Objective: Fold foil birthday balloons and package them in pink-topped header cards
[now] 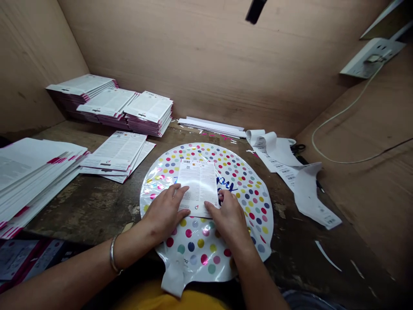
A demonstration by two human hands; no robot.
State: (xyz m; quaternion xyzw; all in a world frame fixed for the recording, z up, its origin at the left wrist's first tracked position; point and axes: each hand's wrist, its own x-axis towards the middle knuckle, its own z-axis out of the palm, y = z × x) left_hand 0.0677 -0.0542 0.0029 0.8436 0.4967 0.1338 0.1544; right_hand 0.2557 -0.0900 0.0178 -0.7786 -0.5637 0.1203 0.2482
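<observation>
White printed card (pixel 198 183) over middle of polka-dot balloon (pixel 196 243); right hand (pixel 230 217) pinching card's edge at four o'clock; left hand (pixel 164 211) touching at eight, grip unclear; card stacks (pixel 105 102) at ten, label strip (pixel 286 173) at three.

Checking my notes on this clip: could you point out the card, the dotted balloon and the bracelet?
Card (pixel 198 185): head view, middle of its printed face.
Dotted balloon (pixel 201 249): head view, its surface below the card.
Bracelet (pixel 112 255): head view, its metal band.
</observation>
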